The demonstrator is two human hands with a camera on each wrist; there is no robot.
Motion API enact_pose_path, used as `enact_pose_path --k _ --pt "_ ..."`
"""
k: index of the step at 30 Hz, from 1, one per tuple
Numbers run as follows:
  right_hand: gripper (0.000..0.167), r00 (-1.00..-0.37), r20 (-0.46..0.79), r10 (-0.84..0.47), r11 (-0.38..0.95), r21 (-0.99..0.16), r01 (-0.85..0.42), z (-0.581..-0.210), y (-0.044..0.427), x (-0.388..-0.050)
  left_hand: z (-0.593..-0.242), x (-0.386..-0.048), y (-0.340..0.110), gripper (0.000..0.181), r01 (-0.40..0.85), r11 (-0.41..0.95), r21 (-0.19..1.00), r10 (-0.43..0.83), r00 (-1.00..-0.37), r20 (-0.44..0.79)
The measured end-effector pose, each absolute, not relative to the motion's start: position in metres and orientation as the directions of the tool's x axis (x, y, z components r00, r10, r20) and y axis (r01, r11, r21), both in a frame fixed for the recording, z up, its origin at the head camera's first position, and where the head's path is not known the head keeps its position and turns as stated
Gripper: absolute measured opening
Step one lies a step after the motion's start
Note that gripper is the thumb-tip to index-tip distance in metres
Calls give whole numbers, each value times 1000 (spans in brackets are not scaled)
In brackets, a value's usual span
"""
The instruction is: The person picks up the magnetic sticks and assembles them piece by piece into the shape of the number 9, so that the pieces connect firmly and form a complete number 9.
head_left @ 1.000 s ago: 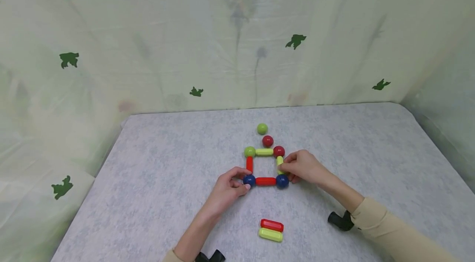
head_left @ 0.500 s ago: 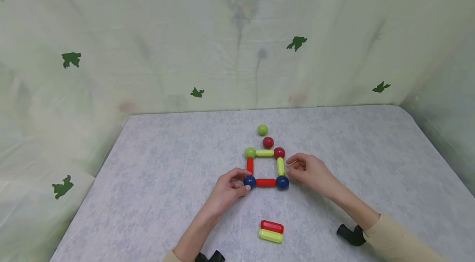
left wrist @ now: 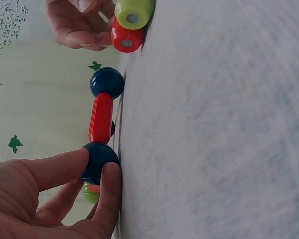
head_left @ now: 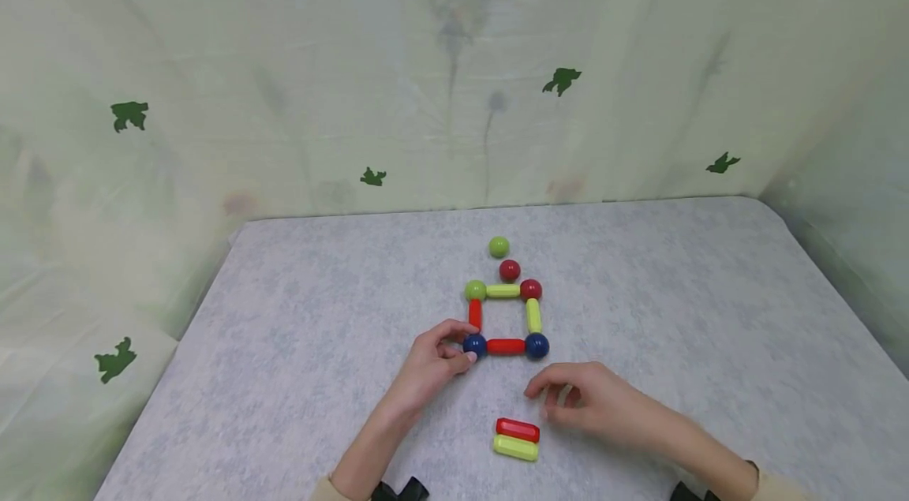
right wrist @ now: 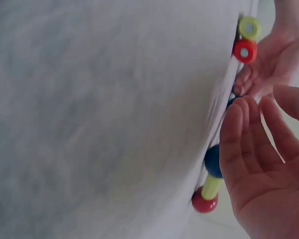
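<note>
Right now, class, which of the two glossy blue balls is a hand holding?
The left glossy blue ball: the person's left hand pinches it. The right glossy blue ball, across the faceted red rod joining them, is touched by neither hand.

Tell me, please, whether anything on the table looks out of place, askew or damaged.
Nothing stands out as damaged or askew. The square of rods and balls looks closed, and the loose red rod and lime-green rod lie side by side. The loose red ball and lime-green ball sit beyond the square.
</note>
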State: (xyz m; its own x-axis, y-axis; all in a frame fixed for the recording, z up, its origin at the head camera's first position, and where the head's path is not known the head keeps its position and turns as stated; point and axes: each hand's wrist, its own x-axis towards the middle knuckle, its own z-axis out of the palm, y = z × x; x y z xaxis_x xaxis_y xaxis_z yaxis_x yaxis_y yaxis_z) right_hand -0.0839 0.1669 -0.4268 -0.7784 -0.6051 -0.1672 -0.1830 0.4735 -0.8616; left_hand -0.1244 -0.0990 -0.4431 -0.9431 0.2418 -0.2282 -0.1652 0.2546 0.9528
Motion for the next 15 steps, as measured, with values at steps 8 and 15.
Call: enact_pose_path --k 8,15 --pt "23 -714 -220 -665 530 -812 -245 -430 144 -80 -446 -125 -100 32 -166 248 954 242 -943 -227" --pt "24 -734 -221 -642 603 -737 -306 -430 134 -80 -442 -123 -98 33 -154 251 956 250 -943 -217"
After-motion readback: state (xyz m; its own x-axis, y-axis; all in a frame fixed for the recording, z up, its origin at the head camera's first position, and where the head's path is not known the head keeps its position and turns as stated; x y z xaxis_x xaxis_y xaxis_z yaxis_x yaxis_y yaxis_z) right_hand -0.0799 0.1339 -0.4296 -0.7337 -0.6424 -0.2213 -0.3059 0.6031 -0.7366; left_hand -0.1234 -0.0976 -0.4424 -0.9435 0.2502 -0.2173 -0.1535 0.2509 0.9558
